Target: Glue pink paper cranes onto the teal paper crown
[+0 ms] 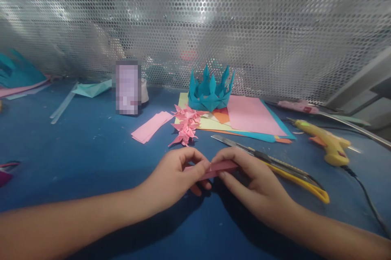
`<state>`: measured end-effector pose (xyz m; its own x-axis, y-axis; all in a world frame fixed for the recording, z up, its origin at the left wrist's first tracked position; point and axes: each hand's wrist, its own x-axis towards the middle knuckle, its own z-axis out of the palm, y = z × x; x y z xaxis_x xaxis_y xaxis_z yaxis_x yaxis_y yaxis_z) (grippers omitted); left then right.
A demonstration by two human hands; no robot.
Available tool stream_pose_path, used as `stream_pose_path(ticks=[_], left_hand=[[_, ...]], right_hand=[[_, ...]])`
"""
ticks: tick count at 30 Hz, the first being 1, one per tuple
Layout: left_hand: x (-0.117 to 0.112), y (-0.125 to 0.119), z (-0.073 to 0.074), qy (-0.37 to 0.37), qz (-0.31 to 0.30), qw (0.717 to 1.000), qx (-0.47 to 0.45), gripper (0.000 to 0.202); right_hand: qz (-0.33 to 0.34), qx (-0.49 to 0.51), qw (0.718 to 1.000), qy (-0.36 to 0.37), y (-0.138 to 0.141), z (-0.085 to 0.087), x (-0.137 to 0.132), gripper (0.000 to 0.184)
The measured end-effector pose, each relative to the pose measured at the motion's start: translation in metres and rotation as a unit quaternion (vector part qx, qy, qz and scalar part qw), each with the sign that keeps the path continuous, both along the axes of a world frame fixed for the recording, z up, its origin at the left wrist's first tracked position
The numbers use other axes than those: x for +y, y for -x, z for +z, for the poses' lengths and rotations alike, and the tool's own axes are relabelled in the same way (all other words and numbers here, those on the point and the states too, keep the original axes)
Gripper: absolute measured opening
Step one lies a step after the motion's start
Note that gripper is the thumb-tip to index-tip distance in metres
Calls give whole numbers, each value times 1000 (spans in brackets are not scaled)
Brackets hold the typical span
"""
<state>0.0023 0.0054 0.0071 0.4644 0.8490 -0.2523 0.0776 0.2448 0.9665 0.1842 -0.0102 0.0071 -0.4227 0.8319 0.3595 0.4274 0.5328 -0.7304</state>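
Note:
A narrow folded strip of pink paper (215, 169) is held between my two hands, just above the blue table. My left hand (180, 170) pinches its left end, thumb on top and fingers curled behind. At the other end, my right hand (252, 178) grips the strip between thumb and forefinger. Just beyond my fingers lies a cluster of folded pink paper pieces (187, 125) with pointed tips. To its left rests a small stack of pink paper strips (152, 127). A yellow-handled box cutter (275, 164) lies beside my right hand, its blade pointing to the back left.
A blue paper crown (210, 91) stands on coloured paper sheets (256, 115) at the back. A yellow glue gun (326, 142) with a cord lies on the right. A blurred phone (127, 89) leans upright at the back left. Behind everything rises a perforated metal panel (195, 20).

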Motion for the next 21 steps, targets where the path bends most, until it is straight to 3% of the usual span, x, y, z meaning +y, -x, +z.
stream_pose_path(ticks=[6,10,21], left_hand=[[-2,-3,-2,28,3,998,-54,25],[-4,-5,-2,42,14,997,-59,27],[-2,-5,3,59,-30,996,-62,27]], right_hand=[[-16,-4,999,-31,3,2,1,9],[-11,-24,999,-41,1,0,1,9],[13,-29,998,-60,-1,-4,-1,18]])
